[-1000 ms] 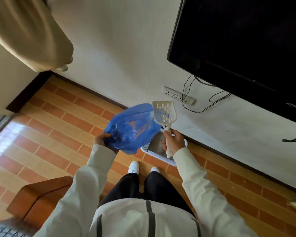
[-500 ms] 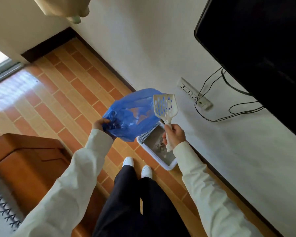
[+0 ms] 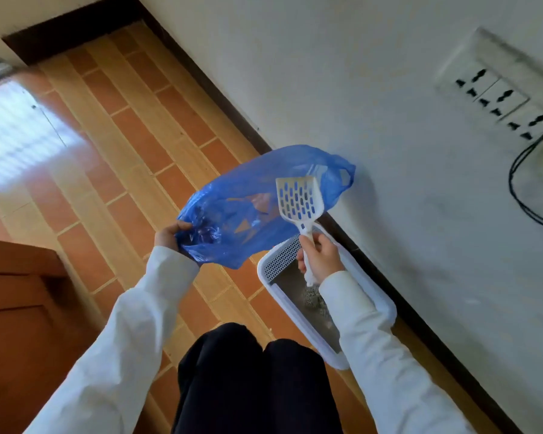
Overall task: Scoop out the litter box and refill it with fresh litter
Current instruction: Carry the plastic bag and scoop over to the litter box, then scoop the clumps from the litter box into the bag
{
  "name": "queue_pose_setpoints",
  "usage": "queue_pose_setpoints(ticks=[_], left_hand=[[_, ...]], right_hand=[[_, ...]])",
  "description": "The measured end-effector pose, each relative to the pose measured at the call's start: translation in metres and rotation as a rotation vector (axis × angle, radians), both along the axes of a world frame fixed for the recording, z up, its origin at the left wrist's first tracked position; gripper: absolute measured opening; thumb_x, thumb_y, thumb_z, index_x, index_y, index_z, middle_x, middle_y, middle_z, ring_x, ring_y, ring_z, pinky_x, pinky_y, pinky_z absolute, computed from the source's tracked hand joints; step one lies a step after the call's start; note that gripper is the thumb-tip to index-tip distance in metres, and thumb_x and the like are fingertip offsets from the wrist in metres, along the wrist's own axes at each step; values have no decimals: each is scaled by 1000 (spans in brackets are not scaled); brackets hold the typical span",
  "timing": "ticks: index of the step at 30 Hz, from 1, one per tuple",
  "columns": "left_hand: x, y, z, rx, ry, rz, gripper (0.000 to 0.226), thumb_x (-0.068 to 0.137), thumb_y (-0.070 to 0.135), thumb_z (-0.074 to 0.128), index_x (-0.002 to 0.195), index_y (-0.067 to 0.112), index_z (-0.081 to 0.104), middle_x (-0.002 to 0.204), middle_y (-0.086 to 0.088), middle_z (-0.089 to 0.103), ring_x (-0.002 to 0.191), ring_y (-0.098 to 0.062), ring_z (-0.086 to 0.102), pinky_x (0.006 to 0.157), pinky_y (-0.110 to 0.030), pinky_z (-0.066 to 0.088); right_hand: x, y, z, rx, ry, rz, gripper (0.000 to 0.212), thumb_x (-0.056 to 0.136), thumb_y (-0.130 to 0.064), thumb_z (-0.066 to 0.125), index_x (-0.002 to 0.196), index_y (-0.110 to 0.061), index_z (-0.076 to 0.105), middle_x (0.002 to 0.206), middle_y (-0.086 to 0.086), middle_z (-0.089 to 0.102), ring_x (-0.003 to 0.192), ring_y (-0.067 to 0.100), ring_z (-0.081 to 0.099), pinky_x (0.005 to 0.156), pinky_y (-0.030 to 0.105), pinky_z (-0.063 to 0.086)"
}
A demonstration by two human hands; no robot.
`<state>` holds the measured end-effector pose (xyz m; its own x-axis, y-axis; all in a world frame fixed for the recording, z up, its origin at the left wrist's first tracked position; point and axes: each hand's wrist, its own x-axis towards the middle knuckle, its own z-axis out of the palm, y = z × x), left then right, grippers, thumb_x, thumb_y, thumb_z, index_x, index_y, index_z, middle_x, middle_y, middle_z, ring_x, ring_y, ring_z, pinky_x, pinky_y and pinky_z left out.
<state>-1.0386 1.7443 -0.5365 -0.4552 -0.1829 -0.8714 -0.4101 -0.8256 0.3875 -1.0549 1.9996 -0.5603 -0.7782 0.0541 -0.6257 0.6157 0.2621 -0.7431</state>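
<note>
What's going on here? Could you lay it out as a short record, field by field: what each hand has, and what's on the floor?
left hand: left hand grips the bunched edge of a blue plastic bag, held in the air
right hand: right hand grips the handle of a white slotted litter scoop, scoop end up, nothing visible on it
litter box: white-rimmed litter box on the tiled floor beside the wall, under the right hand
contents: a little grey litter inside
wall: socket strip with a black cable
</note>
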Motion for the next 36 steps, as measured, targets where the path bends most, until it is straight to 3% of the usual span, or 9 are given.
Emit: queue_pose_setpoints(ticks=[10, 16, 20, 22, 24, 27, 31, 33, 36], left_hand=[[-21, 2, -213, 14, 99, 4, 11, 72, 5, 39, 70, 11, 48, 59, -3, 56, 47, -23, 57, 54, -28, 53], [-19, -4, -288, -118, 74, -35, 14, 69, 9, 45, 80, 10, 54, 70, -4, 55, 57, -26, 53, 58, -25, 46], [-12, -5, -313, -205, 26, -33, 16, 68, 13, 49, 82, 11, 55, 62, -4, 56, 44, -21, 51, 50, -20, 43], [-5, -8, -326, -460, -9, -62, 32, 58, 20, 53, 90, 16, 53, 76, -7, 57, 56, -22, 54, 56, -25, 45], [7, -11, -336, -802, 17, -133, 48, 61, 21, 55, 109, 22, 51, 97, -3, 58, 79, -23, 59, 72, -29, 46], [27, -14, -346, -1262, 273, -267, 65, 73, 22, 60, 134, 17, 38, 123, -3, 51, 101, -17, 54, 84, -20, 40], [34, -22, -359, -1875, 387, -573, 68, 75, 14, 65, 138, 14, 38, 142, -13, 36, 134, -30, 31, 111, -43, 28], [33, -20, -363, -2014, 427, -829, 65, 74, 15, 67, 135, 14, 44, 141, -13, 40, 137, -35, 28, 115, -51, 16], [28, -10, -370, -1900, 522, -1127, 54, 84, 21, 61, 134, 10, 47, 136, -13, 50, 135, -35, 35, 115, -55, 13]], right_hand=[[-45, -7, -213, -20, 5, 44, 18, 95, -30, 55, 103, -14, 57, 66, 3, 59, 50, 13, 51, 54, 27, 45], [-46, 0, -262, -20, 19, 74, 12, 96, -24, 53, 99, -13, 58, 65, 4, 57, 49, 13, 49, 51, 26, 44], [-40, -7, -279, 54, 70, 101, 16, 95, -24, 53, 100, -10, 59, 72, 7, 60, 50, 14, 51, 53, 28, 45], [-36, -11, -282, 112, 112, 134, 16, 95, -24, 53, 99, -10, 59, 75, 8, 62, 53, 15, 53, 54, 27, 45], [-30, -13, -283, 145, 154, 151, 15, 95, -24, 52, 96, -10, 59, 76, 9, 63, 54, 15, 54, 52, 25, 44], [-19, -17, -282, 132, 184, 149, 14, 96, -23, 52, 90, -11, 57, 70, 6, 60, 50, 13, 51, 48, 22, 43], [-7, -21, -283, 88, 181, 112, 17, 96, -23, 53, 98, -8, 59, 71, 6, 60, 50, 13, 51, 49, 22, 45], [-4, -22, -283, 68, 192, 94, 18, 95, -23, 53, 98, -6, 60, 69, 7, 60, 49, 14, 49, 49, 24, 45], [0, -21, -283, 65, 198, 96, 17, 94, -24, 54, 94, -9, 60, 68, 6, 60, 50, 14, 50, 48, 23, 45]])
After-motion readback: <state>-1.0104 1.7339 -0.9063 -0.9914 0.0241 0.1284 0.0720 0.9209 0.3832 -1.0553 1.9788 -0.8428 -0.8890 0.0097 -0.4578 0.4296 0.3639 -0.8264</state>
